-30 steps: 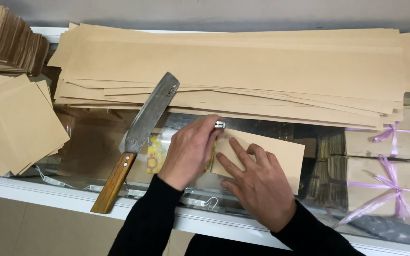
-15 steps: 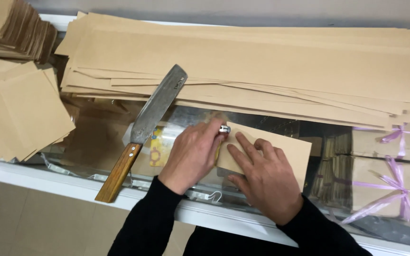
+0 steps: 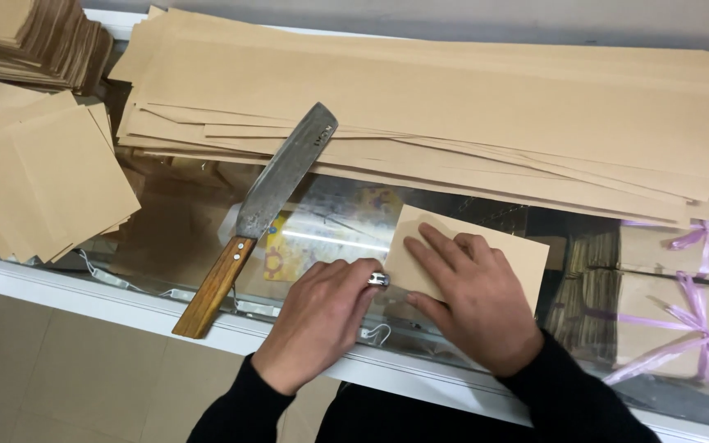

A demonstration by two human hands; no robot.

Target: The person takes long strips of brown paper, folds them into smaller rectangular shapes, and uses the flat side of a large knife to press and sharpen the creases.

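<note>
Pressing flat with spread fingers, the right hand (image 3: 473, 299) lies open on a small brown paper piece (image 3: 486, 246) at the centre of the head view; the left hand (image 3: 326, 316), loosely curled and gripping nothing, rests just beside it at eight o'clock, its ringed finger touching the paper's left edge; both sit on a glass worktop (image 3: 346, 221); a cleaver (image 3: 264, 209) with a wooden handle lies untouched at nine o'clock of the hands, blade pointing toward one o'clock; long brown paper strips (image 3: 453, 107) are stacked at twelve o'clock; square brown sheets (image 3: 43, 176) spread at ten o'clock; bundles tied with purple ribbon (image 3: 691, 303) sit at three o'clock, under the glass.
</note>
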